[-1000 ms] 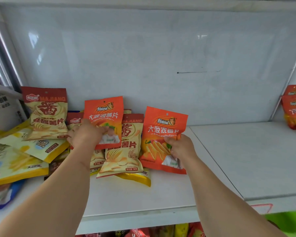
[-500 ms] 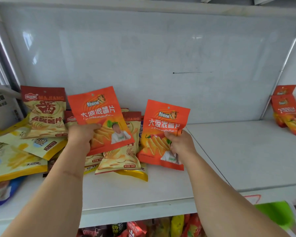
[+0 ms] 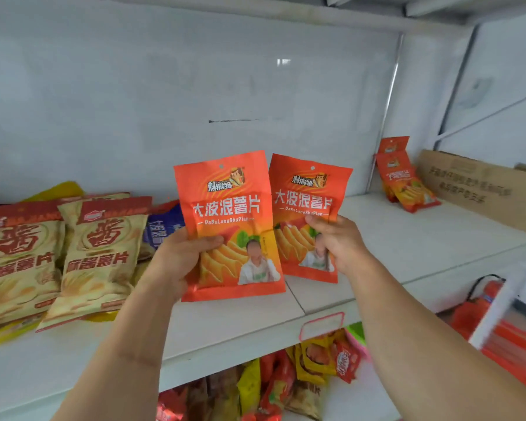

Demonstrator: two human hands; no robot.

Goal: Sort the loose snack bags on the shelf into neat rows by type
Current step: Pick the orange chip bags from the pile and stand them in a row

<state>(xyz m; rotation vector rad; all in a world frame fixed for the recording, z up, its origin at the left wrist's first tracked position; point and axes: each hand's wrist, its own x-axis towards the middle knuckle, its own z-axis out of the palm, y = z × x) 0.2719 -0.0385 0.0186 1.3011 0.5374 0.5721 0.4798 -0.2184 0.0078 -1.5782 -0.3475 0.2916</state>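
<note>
Both hands grip orange chip bags upright above the white shelf (image 3: 407,238): left hand (image 3: 176,262) holds one orange bag (image 3: 228,220), right hand (image 3: 337,241) holds the second bag (image 3: 304,196), edges nearly touching

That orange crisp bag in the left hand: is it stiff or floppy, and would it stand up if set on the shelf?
The orange bag probably has some stiffness: gripped low by the left hand, its top stays upright. It looks light, since a thumb-and-fingers pinch carries it. Standing alone seems doubtful: the similar orange bags at the far right lean back.
</note>
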